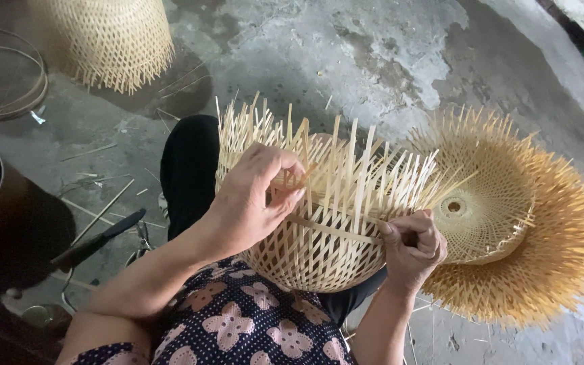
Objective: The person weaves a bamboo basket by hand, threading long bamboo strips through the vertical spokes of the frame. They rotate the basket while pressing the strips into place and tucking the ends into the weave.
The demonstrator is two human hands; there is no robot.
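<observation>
One half-woven bamboo basket point(319, 223) sits on my lap, my left hand point(255, 199) pinching one upright strip point(303, 177). My right hand point(410, 247) clamps the horizontal strip point(332, 231). Two more baskets: one stack point(508, 223) beside me, one point(106, 40) farther off.

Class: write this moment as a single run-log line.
left hand: pinching strip on woven basket | right hand: gripping basket side | stacked baskets: on floor beside

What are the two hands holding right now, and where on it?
Both hold the half-woven bamboo basket on the lap. The left hand pinches loose upright strips at its open rim; the right hand grips the horizontal strip at its side.
</observation>
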